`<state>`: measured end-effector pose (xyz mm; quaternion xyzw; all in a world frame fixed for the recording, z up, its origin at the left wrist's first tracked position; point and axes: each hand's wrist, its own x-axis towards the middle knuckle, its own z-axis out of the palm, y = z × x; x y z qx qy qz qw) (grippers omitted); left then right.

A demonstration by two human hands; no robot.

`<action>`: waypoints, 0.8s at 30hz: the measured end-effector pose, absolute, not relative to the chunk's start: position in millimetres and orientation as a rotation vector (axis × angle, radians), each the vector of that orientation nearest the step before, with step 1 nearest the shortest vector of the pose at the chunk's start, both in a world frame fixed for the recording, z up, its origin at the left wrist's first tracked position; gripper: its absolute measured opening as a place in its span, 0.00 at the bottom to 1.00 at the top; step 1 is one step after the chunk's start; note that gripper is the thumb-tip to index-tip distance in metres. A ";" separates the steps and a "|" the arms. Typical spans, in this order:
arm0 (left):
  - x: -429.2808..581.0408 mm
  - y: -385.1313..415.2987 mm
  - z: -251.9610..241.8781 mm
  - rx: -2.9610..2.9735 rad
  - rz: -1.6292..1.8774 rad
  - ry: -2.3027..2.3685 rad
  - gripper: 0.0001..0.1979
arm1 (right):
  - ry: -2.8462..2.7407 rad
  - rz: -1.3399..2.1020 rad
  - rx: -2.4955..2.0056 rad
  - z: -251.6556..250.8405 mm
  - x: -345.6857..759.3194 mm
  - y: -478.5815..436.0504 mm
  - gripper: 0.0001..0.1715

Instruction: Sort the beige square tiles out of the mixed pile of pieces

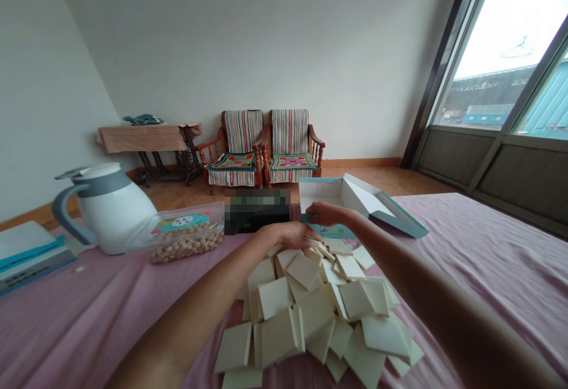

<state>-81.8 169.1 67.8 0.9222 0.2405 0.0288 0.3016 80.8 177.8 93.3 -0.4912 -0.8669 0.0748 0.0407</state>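
Observation:
A heap of several cream square cards (319, 306) lies on the pink tablecloth (89, 312) in front of me. Both my arms reach over the heap to its far edge. My left hand (293, 234) rests palm down at the far end of the pile, fingers curled onto the cards there. My right hand (326, 213) is just beyond it, fingers closed on the near edge of an open teal and white cardboard box (355, 200). What lies under the left palm is hidden.
A white and grey jug (106, 206) stands at the left, next to a clear tub of nuts (186, 238). A blurred dark object (257, 211) sits behind the hands. A teal and grey book stack (26, 253) lies far left. Two striped chairs (266, 146) stand against the wall.

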 end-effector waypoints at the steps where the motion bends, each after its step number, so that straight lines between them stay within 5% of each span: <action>1: -82.2 167.1 70.0 2.452 0.087 0.649 0.13 | -2.617 0.217 -1.502 96.8 83.4 175.0 0.08; 6: -99.1 149.6 85.7 2.489 0.265 0.744 0.16 | -2.249 0.080 -1.571 103.2 118.0 146.8 0.18; 16: -182.8 64.7 72.2 2.319 0.831 0.927 0.17 | -2.160 0.451 -1.741 28.3 164.3 84.2 0.25; 20: -198.3 18.3 46.1 2.514 0.606 1.022 0.36 | -2.240 0.472 -1.746 20.2 129.7 70.4 0.39; 24: -197.3 -15.7 20.8 2.663 0.536 1.121 0.48 | -2.291 0.480 -1.632 36.4 89.4 52.0 0.43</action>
